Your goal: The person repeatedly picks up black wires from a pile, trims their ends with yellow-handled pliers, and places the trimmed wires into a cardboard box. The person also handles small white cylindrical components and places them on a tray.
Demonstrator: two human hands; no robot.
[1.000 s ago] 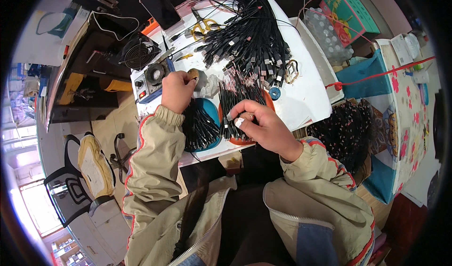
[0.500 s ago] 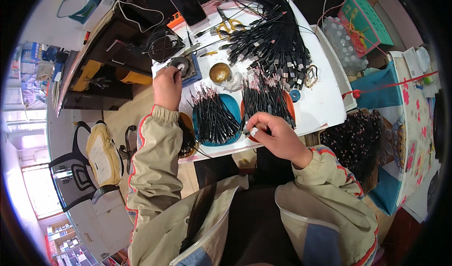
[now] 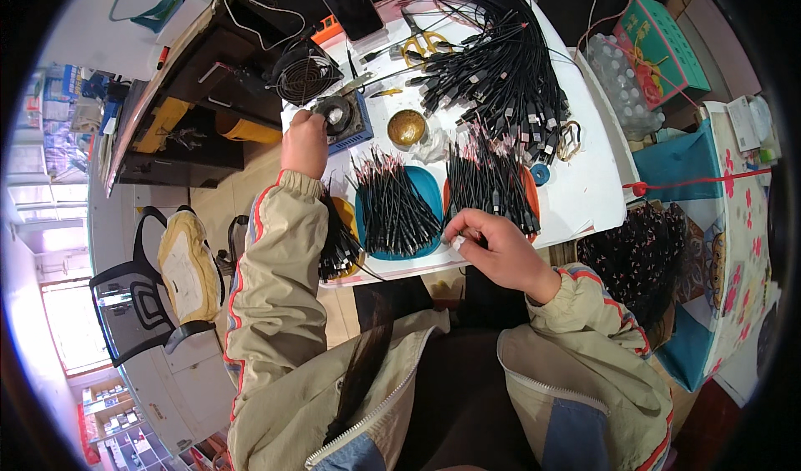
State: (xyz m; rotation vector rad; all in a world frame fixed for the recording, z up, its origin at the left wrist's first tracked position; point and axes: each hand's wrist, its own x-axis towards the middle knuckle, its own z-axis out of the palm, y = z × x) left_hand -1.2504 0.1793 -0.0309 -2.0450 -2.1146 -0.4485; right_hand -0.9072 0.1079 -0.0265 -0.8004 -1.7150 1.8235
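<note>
We see the two hands well apart from each other. The left hand (image 3: 304, 144) is at the left edge of the white table (image 3: 588, 200), its fingers closed together just beside a small blue-sided device (image 3: 350, 140) with a round dark top; we cannot tell whether they grip something. The right hand (image 3: 502, 256) is above the near edge, with thumb and forefinger bent toward each other near the orange tray (image 3: 531, 189). Something white shows at its thumb, but we cannot tell whether anything is pinched.

Along the near edge we find bunches of short black cables (image 3: 392, 212) with pinkish ends: some in the yellow tray (image 3: 346, 215) toward the left corner, some in the blue tray (image 3: 429, 189), others in the orange one. Behind the trays are a round tin (image 3: 406, 127) and a crumpled white tissue (image 3: 430, 148). A big heap of black USB cables (image 3: 492, 79) covers the far right part, and yellow-handled scissors (image 3: 425, 47) lie at its left, toward the far edge.
</note>
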